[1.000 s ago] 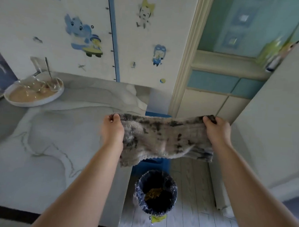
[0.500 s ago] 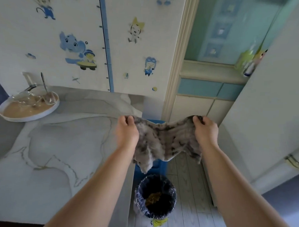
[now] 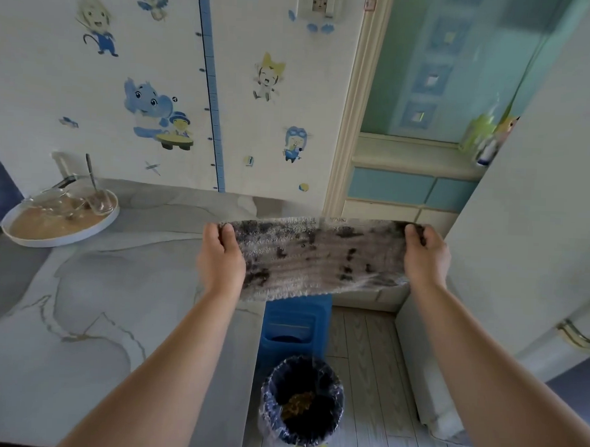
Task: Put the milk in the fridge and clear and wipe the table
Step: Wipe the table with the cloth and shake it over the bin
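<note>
Two hands hold one grey, dark-blotched cloth (image 3: 319,254) stretched flat in the air, just past the right edge of the table (image 3: 90,302) and above the floor: the left hand (image 3: 222,254) is closed around its left end, the right hand (image 3: 425,254) pinches its right end between thumb and fingers. The cloth hangs clear of the marble-patterned table top, touching nothing but the hands. Below it, on the floor, a lined waste bin (image 3: 302,401) stands with a blue stool (image 3: 294,324) behind it.

The near and middle table look bare, so I judge the clearing mostly done (though the wiping may or may not be finished; the surface gives no clear sign). At the far left one white tray (image 3: 62,221) sits on the table with glass dishes (image 3: 100,199) and a spoon in it, which seems left to remove. No milk is in view. The fridge (image 3: 540,217) stands at the right with its door shut, so the milk step looks done.
</note>
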Motion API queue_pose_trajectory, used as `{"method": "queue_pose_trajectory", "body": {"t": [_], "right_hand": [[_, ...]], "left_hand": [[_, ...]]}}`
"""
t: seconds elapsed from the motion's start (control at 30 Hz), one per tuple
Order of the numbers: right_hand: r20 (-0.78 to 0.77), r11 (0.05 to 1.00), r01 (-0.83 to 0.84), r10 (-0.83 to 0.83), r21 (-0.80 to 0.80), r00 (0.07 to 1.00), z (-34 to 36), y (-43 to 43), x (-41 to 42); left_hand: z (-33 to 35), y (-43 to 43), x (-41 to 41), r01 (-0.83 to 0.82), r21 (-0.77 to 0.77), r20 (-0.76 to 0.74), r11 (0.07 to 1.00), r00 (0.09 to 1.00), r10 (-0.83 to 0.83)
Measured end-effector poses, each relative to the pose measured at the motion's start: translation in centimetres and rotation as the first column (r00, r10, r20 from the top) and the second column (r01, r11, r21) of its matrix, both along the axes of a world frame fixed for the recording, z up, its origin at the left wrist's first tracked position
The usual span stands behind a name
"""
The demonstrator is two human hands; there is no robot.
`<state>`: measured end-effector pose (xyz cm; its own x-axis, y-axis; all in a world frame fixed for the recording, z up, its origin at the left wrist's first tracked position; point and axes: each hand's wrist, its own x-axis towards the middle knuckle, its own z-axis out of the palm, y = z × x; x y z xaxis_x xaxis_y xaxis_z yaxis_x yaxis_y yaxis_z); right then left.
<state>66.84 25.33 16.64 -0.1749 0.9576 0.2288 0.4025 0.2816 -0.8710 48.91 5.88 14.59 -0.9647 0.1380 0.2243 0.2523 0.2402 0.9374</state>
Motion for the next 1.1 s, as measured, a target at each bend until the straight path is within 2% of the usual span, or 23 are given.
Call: {"method": "queue_pose_trajectory", "body": {"t": [0.03, 0.1, 0.17, 0.2, 0.27, 0.33, 0.47, 0.6, 0.73, 0.8, 0.9, 0.97, 1.03, 1.1], "right_hand": [[0.013, 1.0, -0.001, 0.001, -0.009, 1.0, 0.1, -0.3, -0.3], [-0.001, 0.996, -0.015, 0.015, -0.086, 1.0, 0.5, -1.1, -1.1], [-0.066, 0.969, -0.069, 0.055, -0.238, 0.996, 0.6, -2.2, -2.1], [-0.112, 0.943, -0.107, 0.075, -0.316, 0.991, 0.5, -2.8, -2.7], [-0.202, 0.891, -0.182, 0.105, -0.415, 0.974, 0.1, -3.8, -3.7], [-0.266, 0.856, -0.262, 0.153, -0.446, 0.952, -0.1, -4.6, -4.2], [-0.39, 0.782, -0.427, 0.256, -0.454, 0.884, 0.5, -5.8, -4.6], [-0.476, 0.713, -0.567, 0.361, -0.414, 0.802, 1.7, -6.6, -4.0], [-0.586, 0.637, -0.661, 0.38, -0.395, 0.716, 2.7, -6.7, -3.4], [-0.571, 0.637, -0.664, 0.399, -0.391, 0.718, 3.0, -6.5, -3.3], [-0.516, 0.632, -0.68, 0.468, -0.372, 0.718, 3.1, -6.4, -3.7], [-0.527, 0.574, -0.74, 0.532, -0.351, 0.663, 3.0, -6.3, -4.1], [-0.556, 0.518, -0.797, 0.581, -0.311, 0.594, 2.7, -6.3, -4.1], [-0.545, 0.51, -0.816, 0.617, -0.273, 0.568, 2.4, -6.1, -4.4]], "left_hand": [[-0.1, 0.4, 0.3, -0.021, -0.011, 0.036, 1.0, 0.999, 0.022], [-0.3, 1.8, 1.1, -0.057, 0.011, 0.211, 0.998, 0.976, 0.054], [-0.2, 3.3, 2.4, -0.062, 0.093, 0.417, 0.994, 0.909, 0.018], [-0.1, 4.0, 3.0, -0.04, 0.141, 0.474, 0.989, 0.88, -0.032], [0.4, 4.8, 4.3, 0.027, 0.227, 0.507, 0.974, 0.85, -0.142], [1.4, 5.3, 5.4, 0.08, 0.318, 0.517, 0.945, 0.82, -0.244], [3.1, 5.3, 6.7, 0.227, 0.447, 0.464, 0.865, 0.768, -0.441], [4.5, 5.0, 7.5, 0.314, 0.447, 0.388, 0.838, 0.776, -0.498], [4.9, 4.2, 7.8, 0.42, 0.319, 0.22, 0.85, 0.839, -0.497], [4.7, 3.8, 7.8, 0.435, 0.179, 0.073, 0.882, 0.888, -0.453], [4.5, 3.6, 7.7, 0.42, 0.019, -0.091, 0.907, 0.905, -0.417], [4.6, 3.5, 7.3, 0.366, -0.039, -0.132, 0.93, 0.92, -0.368], [4.7, 3.5, 6.9, 0.379, -0.041, -0.123, 0.924, 0.916, -0.381], [4.5, 3.2, 6.4, 0.41, -0.018, -0.09, 0.912, 0.908, -0.41]]}}
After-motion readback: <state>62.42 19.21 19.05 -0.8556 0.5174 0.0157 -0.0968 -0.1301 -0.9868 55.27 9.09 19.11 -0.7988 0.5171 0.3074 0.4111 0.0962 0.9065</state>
